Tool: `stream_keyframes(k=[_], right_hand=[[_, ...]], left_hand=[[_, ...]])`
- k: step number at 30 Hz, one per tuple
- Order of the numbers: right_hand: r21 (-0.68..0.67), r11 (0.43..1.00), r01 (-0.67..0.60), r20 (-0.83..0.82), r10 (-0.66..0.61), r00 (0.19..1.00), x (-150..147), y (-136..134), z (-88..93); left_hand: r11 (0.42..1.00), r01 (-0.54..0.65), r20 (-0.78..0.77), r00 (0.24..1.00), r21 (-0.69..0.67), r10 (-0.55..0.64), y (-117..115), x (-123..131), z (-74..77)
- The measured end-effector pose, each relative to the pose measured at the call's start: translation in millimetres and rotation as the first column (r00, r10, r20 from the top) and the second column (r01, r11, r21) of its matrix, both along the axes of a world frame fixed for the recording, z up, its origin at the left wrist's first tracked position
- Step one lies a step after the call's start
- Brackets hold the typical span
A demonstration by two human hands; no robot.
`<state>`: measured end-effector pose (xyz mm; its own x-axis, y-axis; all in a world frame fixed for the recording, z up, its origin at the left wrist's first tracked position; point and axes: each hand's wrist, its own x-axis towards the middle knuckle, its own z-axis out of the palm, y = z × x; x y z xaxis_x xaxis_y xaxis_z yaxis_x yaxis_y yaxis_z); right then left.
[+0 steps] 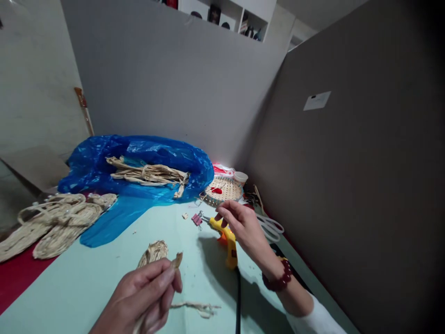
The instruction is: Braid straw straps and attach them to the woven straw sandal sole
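Note:
My left hand (144,297) is closed in a pinch on a small coiled straw braid (155,253), held just above the pale green table (86,278). A loose straw tail (196,307) trails on the table below it. My right hand (243,227) reaches over a yellow glue gun (227,241) that stands on the table, fingers curled around its upper body. A dark red bead bracelet (278,278) sits on that wrist. The gun's black cord (238,301) runs toward me.
A blue plastic bag (139,157) with straw bundles (149,174) lies at the back. Woven straw sandals (55,222) rest at left on red cloth. A round woven tray (224,190), a small white cup (240,177), a pink binder clip (196,219) and white-handled scissors (271,227) sit near grey partition walls.

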<state>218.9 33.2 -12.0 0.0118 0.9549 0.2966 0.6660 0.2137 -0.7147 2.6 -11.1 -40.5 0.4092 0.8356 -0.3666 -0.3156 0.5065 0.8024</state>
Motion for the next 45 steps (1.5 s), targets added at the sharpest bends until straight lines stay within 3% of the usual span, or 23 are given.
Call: stream_keyframes(k=[7, 12, 16, 21, 26, 31, 38, 45], right_hand=[[-0.022, 0.989, 0.143, 0.447, -0.118, 0.887, -22, 40, -18.1], [-0.039, 0.988, 0.151, 0.569, -0.102, 0.816, -36, 56, -29.6], [-0.039, 0.996, 0.083, 0.548, -0.048, 0.835, -39, 55, -29.7], [-0.042, 0.999, -0.034, 0.467, 0.049, 0.883, -35, 29, -25.1], [-0.006, 1.0, -0.023, 0.467, 0.023, 0.884, -21, 4, -32.5], [0.022, 0.999, -0.031, 0.473, 0.017, 0.881, -12, 7, -44.5], [0.038, 0.997, -0.069, 0.426, 0.047, 0.904, -15, 12, -44.2], [0.058, 0.998, -0.036, 0.386, 0.01, 0.922, -18, 12, -43.5]], left_hand=[[0.998, -0.061, 0.069, 0.996, 0.009, 0.06, 7, -4, -2.4], [0.999, -0.039, 0.1, 0.994, 0.038, 0.035, 9, -4, -8.3], [0.998, -0.047, 0.101, 0.994, 0.053, 0.041, 10, -4, -9.4], [0.996, -0.066, 0.092, 0.994, 0.061, 0.06, 14, -6, -7.5], [0.99, -0.054, -0.039, 0.997, 0.133, 0.059, 12, -7, -1.4], [0.976, -0.071, -0.155, 0.982, 0.204, 0.104, 11, -7, -4.8], [0.979, -0.104, -0.104, 0.987, 0.175, 0.124, 23, -11, -6.9], [0.978, 0.033, -0.254, 0.967, 0.206, 0.021, 32, -2, -0.1]])
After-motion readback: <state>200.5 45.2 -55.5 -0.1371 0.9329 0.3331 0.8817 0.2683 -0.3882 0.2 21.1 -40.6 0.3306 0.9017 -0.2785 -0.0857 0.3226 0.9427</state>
